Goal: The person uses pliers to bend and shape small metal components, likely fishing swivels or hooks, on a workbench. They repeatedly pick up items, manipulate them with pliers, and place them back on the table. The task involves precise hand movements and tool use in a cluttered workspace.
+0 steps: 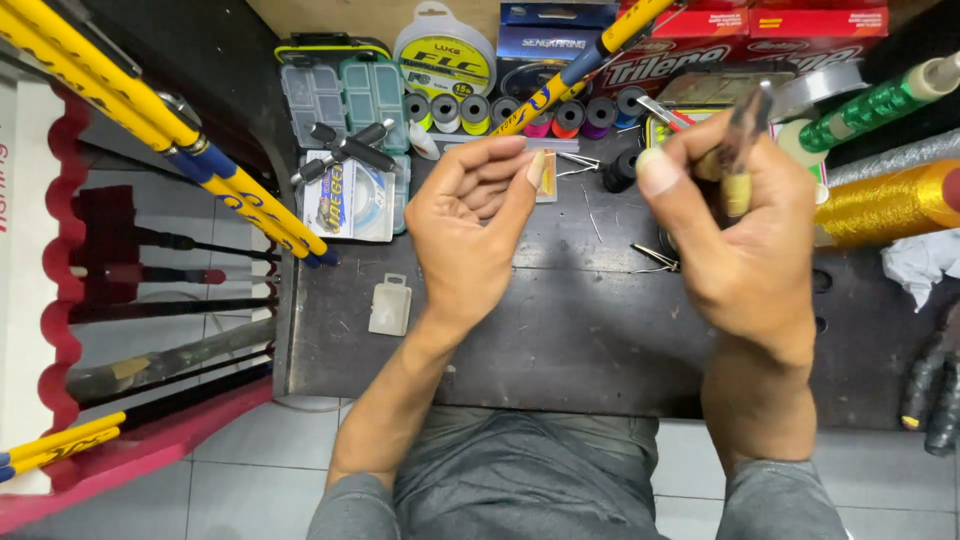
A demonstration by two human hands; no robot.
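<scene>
My left hand point(470, 225) is raised over the dark worktable point(560, 340), palm toward me, fingers curled, thumb and fingertips pinched near a small tan packet point(546, 178); I cannot tell if a thin line runs between the fingers. My right hand point(740, 235) is closed around a slim tool with a cork-coloured handle point(738, 190) and a dark tip pointing up. A yellow and blue fishing rod point(560, 85) crosses the table just behind my left hand.
A row of coloured thread spools point(500, 110) lines the back, with tackle boxes point(340, 95), line spools and red cartons. A gold thread spool point(880, 205) and green grip lie right. Rods stand in a red rack point(60, 300) at left. A small clear box point(390, 305) sits near my left wrist.
</scene>
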